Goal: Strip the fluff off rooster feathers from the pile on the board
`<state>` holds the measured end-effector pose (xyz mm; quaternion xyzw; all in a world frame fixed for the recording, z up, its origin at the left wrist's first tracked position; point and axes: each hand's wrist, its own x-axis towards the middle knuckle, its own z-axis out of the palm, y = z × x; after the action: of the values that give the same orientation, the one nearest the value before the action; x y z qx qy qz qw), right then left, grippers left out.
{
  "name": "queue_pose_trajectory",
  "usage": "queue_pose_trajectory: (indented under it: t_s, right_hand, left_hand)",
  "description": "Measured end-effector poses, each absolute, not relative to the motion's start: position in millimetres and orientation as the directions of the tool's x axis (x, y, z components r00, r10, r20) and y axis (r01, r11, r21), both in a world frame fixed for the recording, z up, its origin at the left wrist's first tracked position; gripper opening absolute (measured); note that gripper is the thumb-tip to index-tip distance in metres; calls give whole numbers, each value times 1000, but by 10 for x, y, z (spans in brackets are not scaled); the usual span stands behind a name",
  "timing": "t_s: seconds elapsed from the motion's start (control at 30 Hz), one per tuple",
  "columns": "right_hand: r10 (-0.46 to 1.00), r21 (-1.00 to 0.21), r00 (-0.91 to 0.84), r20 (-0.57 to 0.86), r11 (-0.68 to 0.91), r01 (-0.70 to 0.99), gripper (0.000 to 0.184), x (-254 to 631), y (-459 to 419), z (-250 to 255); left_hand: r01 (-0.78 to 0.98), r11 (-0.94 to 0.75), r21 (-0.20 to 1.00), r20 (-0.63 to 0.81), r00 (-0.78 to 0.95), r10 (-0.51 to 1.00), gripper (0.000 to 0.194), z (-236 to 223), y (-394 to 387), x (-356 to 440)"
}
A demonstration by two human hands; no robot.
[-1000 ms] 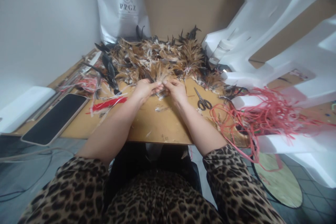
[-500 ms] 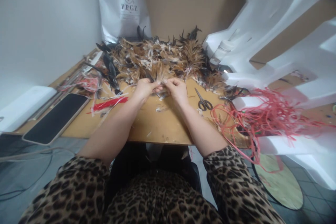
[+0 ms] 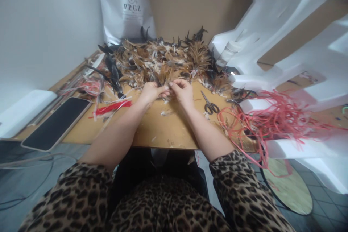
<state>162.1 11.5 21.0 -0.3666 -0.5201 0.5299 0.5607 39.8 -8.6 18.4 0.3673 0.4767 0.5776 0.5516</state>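
Close together over the wooden table, my left hand (image 3: 153, 92) and my right hand (image 3: 182, 90) meet at their fingertips. A small fan of brown feathers (image 3: 164, 74) rises from between them. Thumb and fingers of both hands are pinched at the feathers' base; the exact grip is partly hidden. Directly behind lies a large heap of brown and cream feathers (image 3: 157, 53) with dark tips. Scissors (image 3: 210, 104) with black handles lie to the right of my right hand. To the left of my left hand is a bundle of red strips (image 3: 114, 107).
A phone (image 3: 58, 123) lies at the table's left edge beside a white box (image 3: 25, 112). Black feathers (image 3: 112, 67) lie left of the heap. Tangled red strings (image 3: 282, 116) spread over white foam (image 3: 288, 148) at right. A printed white bag (image 3: 127, 18) stands behind.
My fingertips have shifted slightly at the base of the feathers, and the feather fan sits a little lower behind them. The view has moved slightly; the surrounding things stay put.
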Motion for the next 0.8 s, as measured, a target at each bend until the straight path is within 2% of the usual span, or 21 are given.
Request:
queue_pose_trajectory:
  t_s: [0.3,0.4,0.53,0.67,0.8]
  right_hand:
    - [977,-954,-138,159,117,-275,26,1649,166,168]
    - [972,-944,-160,174,119,-306,25,1670,181,170]
    - [964,-944,-188,189,125,-306,26,1692,158,215]
    - [963,-958,-200,178,123,-258,28,1699,137,246]
    - [965,-951,-203,168,104,-291,28,1695,157,224]
  left_hand:
    - [-535,174,827,-209,-5,978,3,213,-79,344]
    - [-598,241,764,-246,75,966,8,230,-80,322]
    - [-624,300,722,-278,137,951,10,237,-83,312]
    - [-631,306,713,-291,131,948,9,242,-83,315]
    - [-641,280,715,-298,84,951,8,256,-83,314]
